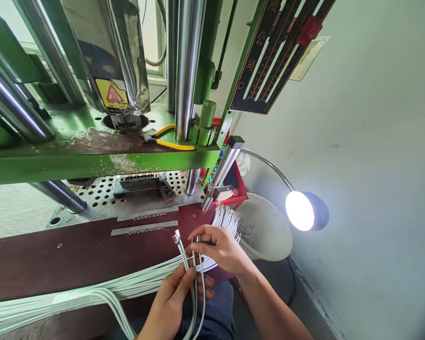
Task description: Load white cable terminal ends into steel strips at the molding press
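My left hand (175, 290) is closed around a few white cables (193, 311), whose metal-tipped plugs (177, 236) stick up above its fingers. Just beside it, my right hand (216, 248) pinches the connector end of one cable between thumb and fingers. The cable tails hang down past my lap. Behind both hands, a thick bundle of white cables (102, 285) runs along the dark red bench (81, 255). More cable ends (226, 219) with metal plugs fan out behind my right hand. Two slotted metal strips (145, 228) lie on the bench ahead.
A green press (92, 165) with steel columns stands ahead; a metal mould (140, 184) sits on its perforated plate. Yellow-handled pliers (175, 145) rest on its upper platform. At the right are a white bin (276, 236) holding small metallic pieces and a lit gooseneck lamp (300, 211).
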